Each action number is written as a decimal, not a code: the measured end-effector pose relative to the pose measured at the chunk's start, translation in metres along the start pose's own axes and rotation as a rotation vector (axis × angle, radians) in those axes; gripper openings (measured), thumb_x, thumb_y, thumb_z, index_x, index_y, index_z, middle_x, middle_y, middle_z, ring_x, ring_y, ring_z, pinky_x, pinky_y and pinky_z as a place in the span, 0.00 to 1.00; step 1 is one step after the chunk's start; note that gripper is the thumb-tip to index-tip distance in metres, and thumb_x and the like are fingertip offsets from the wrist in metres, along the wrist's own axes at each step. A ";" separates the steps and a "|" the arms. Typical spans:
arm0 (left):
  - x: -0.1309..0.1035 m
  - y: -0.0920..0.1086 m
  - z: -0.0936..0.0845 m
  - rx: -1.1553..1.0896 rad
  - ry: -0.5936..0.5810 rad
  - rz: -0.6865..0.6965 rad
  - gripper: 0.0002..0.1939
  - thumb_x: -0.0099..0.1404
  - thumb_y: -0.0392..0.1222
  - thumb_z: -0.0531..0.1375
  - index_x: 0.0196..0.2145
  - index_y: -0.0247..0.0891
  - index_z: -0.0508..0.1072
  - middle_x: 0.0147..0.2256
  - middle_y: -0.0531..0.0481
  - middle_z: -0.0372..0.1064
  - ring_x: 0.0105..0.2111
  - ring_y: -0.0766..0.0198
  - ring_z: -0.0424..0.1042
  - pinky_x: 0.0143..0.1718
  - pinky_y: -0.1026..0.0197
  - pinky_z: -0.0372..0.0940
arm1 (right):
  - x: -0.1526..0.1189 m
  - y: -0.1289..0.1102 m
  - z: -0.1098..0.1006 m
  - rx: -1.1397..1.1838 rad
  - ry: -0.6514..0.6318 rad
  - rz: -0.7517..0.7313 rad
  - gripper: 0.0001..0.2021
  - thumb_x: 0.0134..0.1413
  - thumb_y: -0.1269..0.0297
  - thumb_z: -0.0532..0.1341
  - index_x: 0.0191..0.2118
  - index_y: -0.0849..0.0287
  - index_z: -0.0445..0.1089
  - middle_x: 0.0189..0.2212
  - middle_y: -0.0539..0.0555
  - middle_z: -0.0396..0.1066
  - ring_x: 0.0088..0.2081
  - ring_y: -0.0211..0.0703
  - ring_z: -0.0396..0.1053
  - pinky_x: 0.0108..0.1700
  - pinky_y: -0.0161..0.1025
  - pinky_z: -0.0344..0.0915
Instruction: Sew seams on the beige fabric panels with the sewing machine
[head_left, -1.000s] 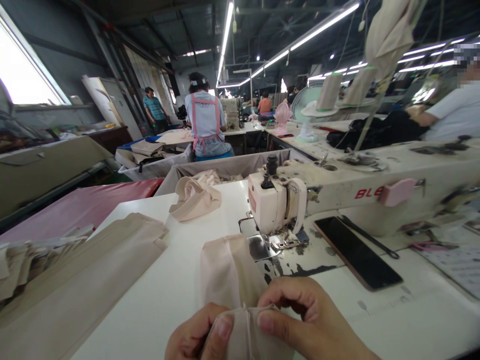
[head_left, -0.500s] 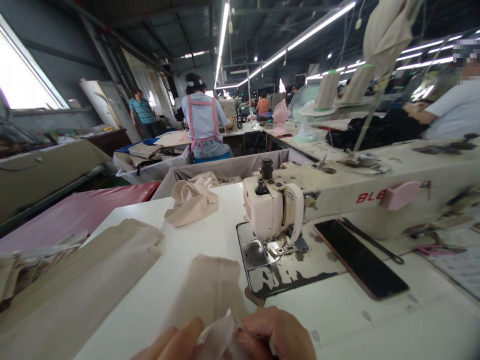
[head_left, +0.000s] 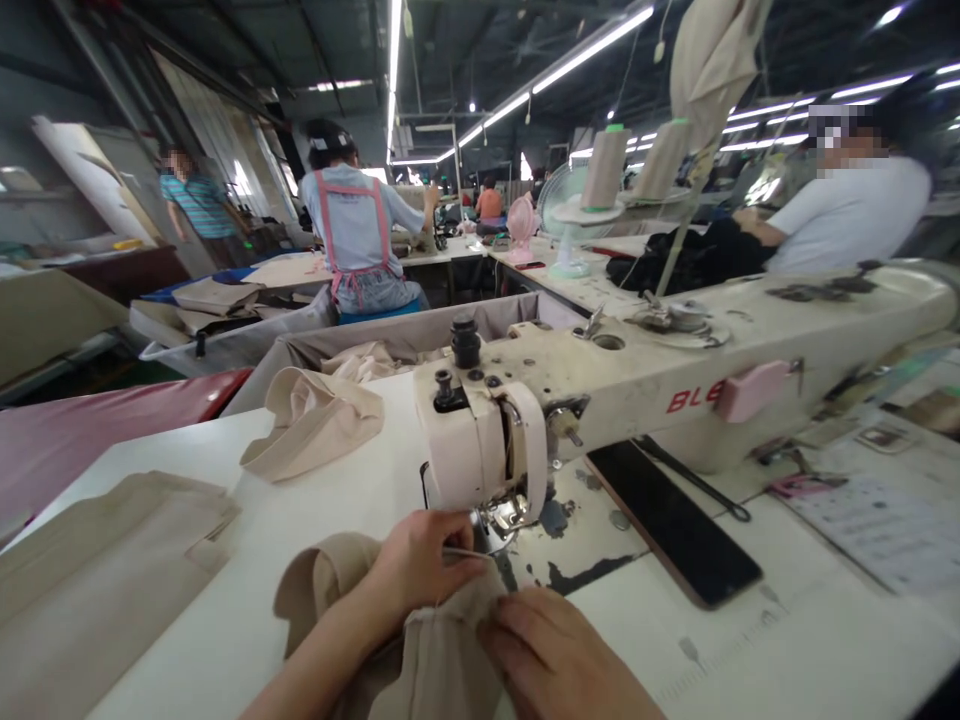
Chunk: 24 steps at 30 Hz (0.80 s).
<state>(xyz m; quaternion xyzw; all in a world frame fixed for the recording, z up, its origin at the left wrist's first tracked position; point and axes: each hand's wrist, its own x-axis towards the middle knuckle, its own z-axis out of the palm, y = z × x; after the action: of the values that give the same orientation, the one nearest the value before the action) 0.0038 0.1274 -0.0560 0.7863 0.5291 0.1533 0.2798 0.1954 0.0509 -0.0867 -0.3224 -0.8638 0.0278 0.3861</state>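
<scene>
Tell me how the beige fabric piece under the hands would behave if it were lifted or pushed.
The beige fabric piece is probably floppy: it bunches and curls beside the left hand. It likely weighs little, being thin cloth. Pushed, it would probably wrinkle rather than slide flat, since folds already gather under the right hand.

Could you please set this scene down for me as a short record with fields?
Place: sewing workshop, white table
Left hand: grips beige cloth at the sewing machine foot
Right hand: presses flat on the same cloth
Near machine: dark phone lying flat on the table
Left of table: flat beige pieces, crumpled cloth
Behind: person in pink apron, seated, back turned
</scene>
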 end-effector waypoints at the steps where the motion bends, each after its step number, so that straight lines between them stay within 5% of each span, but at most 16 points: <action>1: -0.002 0.000 -0.002 -0.008 0.011 -0.002 0.04 0.54 0.37 0.60 0.23 0.36 0.70 0.21 0.56 0.64 0.24 0.68 0.63 0.27 0.68 0.55 | 0.004 0.004 0.001 -0.011 -0.015 -0.059 0.14 0.65 0.74 0.48 0.45 0.63 0.71 0.37 0.58 0.75 0.39 0.47 0.73 0.44 0.40 0.73; 12: -0.007 0.009 -0.015 -0.003 0.012 -0.048 0.04 0.55 0.33 0.57 0.26 0.37 0.72 0.25 0.53 0.70 0.27 0.64 0.70 0.30 0.67 0.59 | 0.003 0.018 0.014 -0.050 0.039 -0.193 0.14 0.67 0.73 0.49 0.41 0.61 0.73 0.34 0.52 0.76 0.45 0.39 0.71 0.63 0.37 0.53; 16: -0.001 0.005 -0.007 0.054 0.064 -0.083 0.06 0.57 0.36 0.58 0.29 0.38 0.76 0.29 0.50 0.75 0.32 0.59 0.73 0.34 0.64 0.62 | 0.006 0.022 0.009 -0.057 0.001 -0.212 0.13 0.65 0.73 0.51 0.43 0.64 0.72 0.34 0.54 0.76 0.43 0.42 0.71 0.60 0.39 0.59; 19: 0.010 0.000 0.000 0.088 0.133 -0.120 0.08 0.57 0.38 0.58 0.33 0.38 0.77 0.34 0.46 0.77 0.37 0.55 0.74 0.39 0.60 0.65 | 0.009 0.026 0.001 -0.018 -0.165 -0.143 0.12 0.60 0.70 0.56 0.48 0.65 0.71 0.40 0.58 0.75 0.44 0.48 0.70 0.56 0.43 0.65; 24: 0.025 -0.007 0.002 0.113 0.190 -0.120 0.09 0.57 0.40 0.60 0.34 0.37 0.78 0.35 0.42 0.76 0.40 0.49 0.74 0.40 0.56 0.66 | 0.012 0.030 -0.005 0.052 -0.232 -0.083 0.17 0.56 0.68 0.59 0.51 0.66 0.70 0.45 0.60 0.73 0.48 0.51 0.68 0.59 0.45 0.61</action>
<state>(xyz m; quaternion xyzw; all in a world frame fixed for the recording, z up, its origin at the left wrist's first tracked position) 0.0101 0.1520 -0.0633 0.7498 0.6069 0.1801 0.1925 0.2095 0.0806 -0.0846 -0.2709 -0.9144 0.0713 0.2924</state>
